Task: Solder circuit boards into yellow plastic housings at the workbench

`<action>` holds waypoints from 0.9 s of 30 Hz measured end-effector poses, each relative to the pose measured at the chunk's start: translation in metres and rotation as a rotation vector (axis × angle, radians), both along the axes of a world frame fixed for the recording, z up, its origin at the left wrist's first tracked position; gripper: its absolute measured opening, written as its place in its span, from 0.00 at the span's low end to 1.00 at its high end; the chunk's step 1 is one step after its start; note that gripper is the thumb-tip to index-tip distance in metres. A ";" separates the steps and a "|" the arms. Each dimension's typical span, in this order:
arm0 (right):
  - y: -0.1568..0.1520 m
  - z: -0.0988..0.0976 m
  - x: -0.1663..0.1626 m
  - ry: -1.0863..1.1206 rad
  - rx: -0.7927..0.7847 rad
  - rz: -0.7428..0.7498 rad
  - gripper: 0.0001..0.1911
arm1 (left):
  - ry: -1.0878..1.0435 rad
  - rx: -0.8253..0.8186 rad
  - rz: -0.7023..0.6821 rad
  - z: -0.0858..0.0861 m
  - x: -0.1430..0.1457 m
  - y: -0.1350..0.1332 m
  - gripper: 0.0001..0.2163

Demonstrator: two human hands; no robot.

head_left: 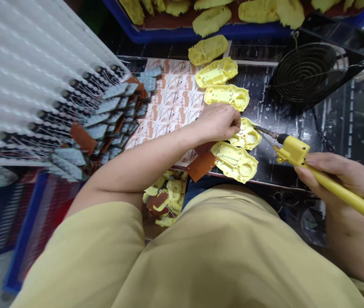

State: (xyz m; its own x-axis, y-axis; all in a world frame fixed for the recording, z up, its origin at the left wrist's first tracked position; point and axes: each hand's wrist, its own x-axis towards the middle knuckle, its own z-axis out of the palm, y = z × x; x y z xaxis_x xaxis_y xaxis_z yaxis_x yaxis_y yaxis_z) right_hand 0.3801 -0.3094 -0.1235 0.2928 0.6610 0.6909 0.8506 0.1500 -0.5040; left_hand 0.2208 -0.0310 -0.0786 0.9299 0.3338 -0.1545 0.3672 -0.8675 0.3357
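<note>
My right hand [342,173] is wrapped around a yellow soldering iron [294,150], whose tip points left at the edge of a yellow plastic shell [248,136]. A thin metal tube runs beside the tip. Over the left part of that same shell, my left hand [221,121] is closed with its fingers curled down; what they pinch is hidden. Nearer my body lies another yellow shell [236,162] with thin wires in it, and a brown circuit board [202,166] sits at its left side. Further shells [227,96] form a row going away from me.
A black fan [308,72] with a wire grille stands at right. At the back is a blue tray [169,35] of yellow shells. Stacked circuit boards [109,107] with wires lie left beside a white corrugated panel [40,64]. Below the table edge are more yellow parts [174,190].
</note>
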 end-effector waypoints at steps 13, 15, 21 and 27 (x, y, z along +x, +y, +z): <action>0.015 -0.006 -0.016 -0.311 -0.021 -0.069 0.23 | -0.081 0.024 -0.027 -0.007 -0.016 0.017 0.17; 0.028 -0.001 -0.017 -0.357 -0.132 -0.034 0.14 | -0.094 0.065 -0.014 -0.011 -0.019 0.025 0.21; 0.067 -0.010 -0.011 -0.446 -0.206 0.076 0.11 | 0.099 0.139 0.004 -0.006 -0.020 0.000 0.27; 0.085 -0.008 0.004 -0.420 -0.182 0.108 0.13 | -0.026 0.260 -0.012 -0.003 -0.044 -0.009 0.25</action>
State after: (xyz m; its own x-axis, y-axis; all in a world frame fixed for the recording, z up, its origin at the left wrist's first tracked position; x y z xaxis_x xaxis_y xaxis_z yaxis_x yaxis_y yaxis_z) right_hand 0.3843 -0.2242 -0.1317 -0.0650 0.7940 0.6044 0.9709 0.1902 -0.1455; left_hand 0.1763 -0.0396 -0.0820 0.9365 0.3482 -0.0406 0.3506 -0.9301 0.1100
